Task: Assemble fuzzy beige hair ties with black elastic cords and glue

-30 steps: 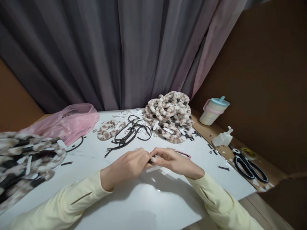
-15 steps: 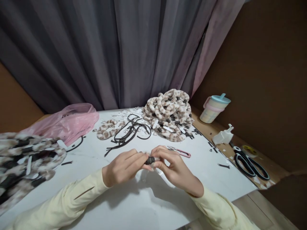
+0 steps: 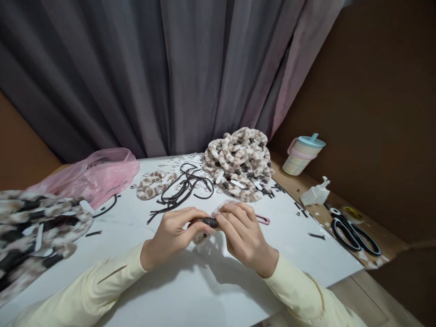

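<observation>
Over the middle of the white table, my left hand (image 3: 173,231) and my right hand (image 3: 241,232) meet around a small furry piece with a dark ribbed section (image 3: 210,222). My left fingers and thumb pinch one end of that dark section. The fingers of my right hand wrap round the other end, where pale fur peeks out. Most of the piece is covered by my hands. Below my left fingertips hangs a pale, partly see-through bit that I cannot make out. Behind my right hand lies a pair of pink-handled thread snips (image 3: 263,220), partly hidden.
Furry brown-and-white rings (image 3: 238,159) are heaped at the back, with more furry pieces (image 3: 37,231) at left. Dark cords (image 3: 184,188) lie ahead beside a single ring (image 3: 150,185). A pink bag (image 3: 102,170), cup (image 3: 301,156), white bottle (image 3: 315,194) and scissors (image 3: 352,236) stand around.
Both hands have turned the furry piece, and its dark ribbed section shows more than a second ago. My right hand has rolled over, its back now facing up, partly covering the snips.
</observation>
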A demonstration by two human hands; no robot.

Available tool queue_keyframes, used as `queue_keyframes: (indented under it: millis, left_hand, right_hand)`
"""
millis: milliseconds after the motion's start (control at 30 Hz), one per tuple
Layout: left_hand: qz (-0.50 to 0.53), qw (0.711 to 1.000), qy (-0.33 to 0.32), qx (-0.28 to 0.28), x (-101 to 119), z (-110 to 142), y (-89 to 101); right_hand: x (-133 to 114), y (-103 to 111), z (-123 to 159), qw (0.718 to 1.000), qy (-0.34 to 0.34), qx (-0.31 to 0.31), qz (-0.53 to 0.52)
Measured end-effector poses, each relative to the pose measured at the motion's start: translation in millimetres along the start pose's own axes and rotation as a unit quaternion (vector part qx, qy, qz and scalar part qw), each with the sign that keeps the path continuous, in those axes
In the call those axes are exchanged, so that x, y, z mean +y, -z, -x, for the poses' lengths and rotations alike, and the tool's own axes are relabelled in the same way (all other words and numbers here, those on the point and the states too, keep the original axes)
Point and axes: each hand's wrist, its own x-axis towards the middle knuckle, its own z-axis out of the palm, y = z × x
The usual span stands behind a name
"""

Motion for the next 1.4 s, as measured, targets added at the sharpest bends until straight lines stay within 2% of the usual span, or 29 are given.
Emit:
queue_keyframes:
  millis: [67, 167, 300, 400, 500, 600, 733, 833, 967, 1233, 1400]
  left_hand:
    - [0.009, 0.998, 0.056, -0.024, 0.3, -1.7, 2.3]
    - [0.057, 0.983, 0.165, -0.059, 2.9, -4.5, 4.5]
    - [0.164, 0.932, 0.305, -0.105, 8.4, -8.7, 3.9]
    - [0.212, 0.903, 0.350, -0.131, 8.6, -12.0, 3.4]
    - [0.193, 0.901, 0.357, -0.155, 4.5, -15.3, 6.1]
    - [0.162, 0.903, 0.347, -0.196, 1.3, -19.0, 11.2]
    - [0.092, 0.918, 0.301, -0.240, 1.2, -23.2, 16.3]
    - [0.034, 0.933, 0.260, -0.248, -0.8, -22.6, 16.9]
    - [-0.009, 0.948, 0.221, -0.230, -6.3, -18.1, 16.0]
    - [-0.090, 0.973, 0.049, -0.206, -8.2, -16.3, 19.3]
    - [-0.101, 0.971, -0.024, -0.216, -11.7, -13.5, 19.1]
  right_hand:
    - [3.7, 0.0, 1.0, 1.000, 0.008, -0.017, 0.024]
    - [6.6, -2.8, 2.0, 0.999, 0.015, -0.009, 0.035]
    - [7.2, -8.9, 4.3, 0.999, 0.032, 0.027, 0.025]
    - [6.6, -11.2, 5.7, 0.999, 0.020, 0.034, -0.004]
    - [6.2, -11.8, 5.4, 0.995, -0.050, 0.023, -0.079]
    - [6.5, -12.4, 4.5, 0.980, -0.122, 0.012, -0.158]
    - [7.8, -14.0, 4.1, 0.959, -0.176, 0.008, -0.223]
    - [9.1, -15.9, 5.2, 0.948, -0.195, -0.007, -0.251]
    - [9.6, -17.4, 7.7, 0.951, -0.202, 0.005, -0.234]
    - [9.5, -16.9, 8.9, 0.971, -0.139, 0.055, -0.189]
    - [9.9, -16.8, 10.4, 0.986, -0.087, 0.038, -0.135]
